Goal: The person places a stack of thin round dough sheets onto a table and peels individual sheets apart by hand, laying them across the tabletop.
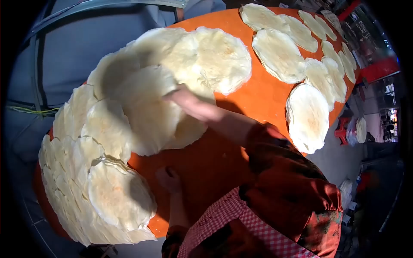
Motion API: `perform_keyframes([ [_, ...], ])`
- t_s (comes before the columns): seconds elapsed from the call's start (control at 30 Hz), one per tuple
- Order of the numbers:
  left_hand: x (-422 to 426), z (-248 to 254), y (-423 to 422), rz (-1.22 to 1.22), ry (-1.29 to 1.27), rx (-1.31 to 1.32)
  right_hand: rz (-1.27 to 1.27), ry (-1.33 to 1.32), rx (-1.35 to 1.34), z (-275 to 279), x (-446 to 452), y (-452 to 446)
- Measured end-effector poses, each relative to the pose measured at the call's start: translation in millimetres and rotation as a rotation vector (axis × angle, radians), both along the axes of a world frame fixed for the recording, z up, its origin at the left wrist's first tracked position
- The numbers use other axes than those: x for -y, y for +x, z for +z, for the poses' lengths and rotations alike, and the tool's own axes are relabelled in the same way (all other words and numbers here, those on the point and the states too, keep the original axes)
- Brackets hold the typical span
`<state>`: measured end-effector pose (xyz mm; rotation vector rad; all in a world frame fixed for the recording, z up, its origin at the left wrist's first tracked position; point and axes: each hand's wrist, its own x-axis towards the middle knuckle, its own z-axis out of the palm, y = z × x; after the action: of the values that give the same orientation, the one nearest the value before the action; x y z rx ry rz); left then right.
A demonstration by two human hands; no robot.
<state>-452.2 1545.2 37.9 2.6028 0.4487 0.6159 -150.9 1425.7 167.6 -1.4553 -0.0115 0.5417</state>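
Observation:
Large round thin flatbreads, pale with faint brown patches, overlap across an orange table. My right hand reaches over the middle group, its fingers closed at the right edge of a slightly blurred flatbread; its fingertips are partly hidden. My left hand is low over the table in shadow, close to my body. A gap shows between its thumb and fingers, and nothing is visible in it. To its left lies a thick stack of flatbreads.
Overlapping flatbreads cover the left rim. Further flatbreads spread over the far right, with another stack at the right edge. A metal frame stands beyond the left side. A red stool is on the floor at right.

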Motion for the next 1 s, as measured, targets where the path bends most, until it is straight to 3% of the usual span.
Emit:
perform_keyframes([
  [0.03,0,-2,-1,0.010,-0.006,-0.023,-0.007,-0.018,0.092,-11,29,-4],
  [0.1,2,-1,-2,0.040,-0.016,-0.062,0.032,-0.522,0.247,-55,78,-1],
  [0.13,4,4,0,0.025,-0.008,-0.022,0.012,-0.928,0.245,-48,89,-8],
  [0.17,5,11,5,0.013,0.003,0.022,-0.112,-0.974,0.589,-78,103,-14],
  [0.23,3,13,10,-0.001,0.036,0.071,-0.301,-0.908,0.690,-73,112,-29],
  [0.33,-4,6,11,0.001,0.073,0.053,-0.329,-0.616,0.047,-47,115,-37],
  [0.43,2,10,8,0.021,0.067,-0.012,-0.317,-0.106,-0.225,-27,106,-20],
  [0.47,2,15,7,0.021,0.069,-0.010,-0.307,-0.017,-0.165,-42,101,-13],
  [0.57,2,19,12,0.037,0.067,0.058,-0.147,-0.228,0.034,-55,92,3],
  [0.63,-1,10,8,0.041,0.065,0.058,0.008,-0.323,-0.042,-9,88,25],
  [0.7,-4,1,5,0.047,0.064,0.003,0.082,-0.230,0.318,65,69,42],
  [0.83,-4,8,4,0.023,0.027,0.044,0.385,-0.577,0.761,207,10,74],
  [0.9,-4,6,5,0.041,0.019,0.092,0.753,-0.300,0.866,228,-32,106],
  [0.97,-5,8,1,0.025,0.013,0.017,0.708,-0.754,0.937,273,-85,88],
  [1.0,-7,8,1,0.015,0.008,-0.020,0.727,-0.750,1.036,295,-107,85],
])
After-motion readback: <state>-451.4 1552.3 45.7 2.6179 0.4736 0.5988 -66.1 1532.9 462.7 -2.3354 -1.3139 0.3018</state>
